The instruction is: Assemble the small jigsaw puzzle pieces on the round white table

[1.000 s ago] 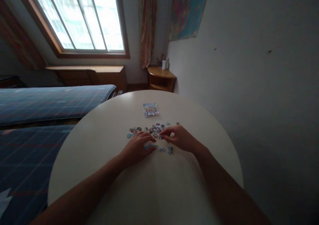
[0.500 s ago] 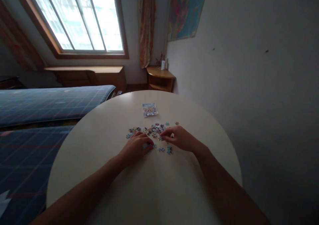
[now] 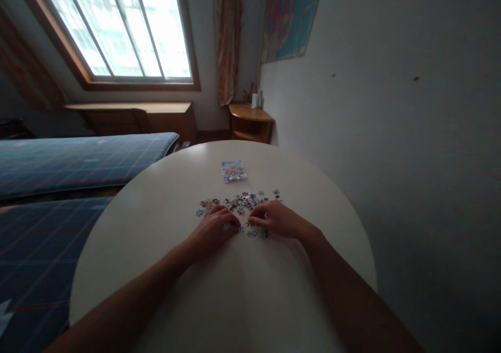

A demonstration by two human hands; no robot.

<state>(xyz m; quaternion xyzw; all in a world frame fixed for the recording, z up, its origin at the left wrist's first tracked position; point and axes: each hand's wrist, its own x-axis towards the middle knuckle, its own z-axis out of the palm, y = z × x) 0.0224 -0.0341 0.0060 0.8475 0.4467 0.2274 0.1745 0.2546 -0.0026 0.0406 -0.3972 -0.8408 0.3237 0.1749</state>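
Note:
Several small colourful jigsaw pieces (image 3: 241, 202) lie scattered on a round white table (image 3: 156, 228). My left hand (image 3: 213, 228) rests palm down at the near edge of the pile, its fingers stretched over a bluish joined strip of pieces (image 3: 234, 229). My right hand (image 3: 276, 219) lies just to the right, fingers curled and pinched together on a piece among the loose ones. The two hands almost meet at their fingertips. A small printed picture card (image 3: 233, 170) lies flat beyond the pile.
A bed with a blue checked cover (image 3: 58, 160) runs along the table's left. A white wall (image 3: 391, 134) stands close on the right. A wooden corner shelf (image 3: 250, 121) and a window (image 3: 117, 29) are at the back.
My right hand has slid left and slightly nearer, closing the gap to my left hand. The left hand stays on the bluish strip. The view has shifted a little.

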